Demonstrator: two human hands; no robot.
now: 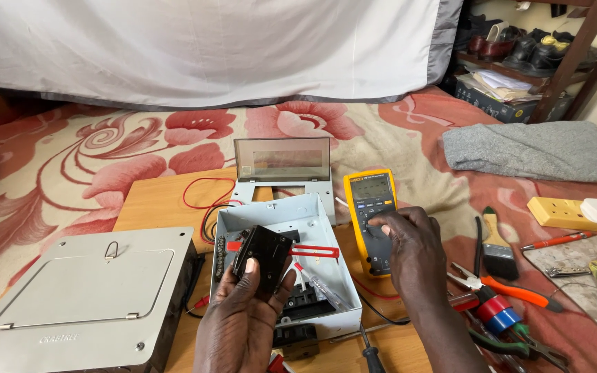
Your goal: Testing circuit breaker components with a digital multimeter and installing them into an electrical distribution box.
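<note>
While the left hand (247, 304) grips a black breaker (262, 254) at its twelve o'clock, the right hand (412, 238) presses narrowly on the yellow multimeter (371, 207), over a wooden tabletop (153, 200) on floral carpet (70, 152).

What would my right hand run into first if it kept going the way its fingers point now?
Your right hand already rests on the yellow multimeter, fingers pointing up-left across its dial. Going on, it would probably cross the meter's display, then meet the grey lid panel, though depth is unclear.

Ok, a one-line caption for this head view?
Left hand holds black breaker over open enclosure; right hand on yellow multimeter.
</note>
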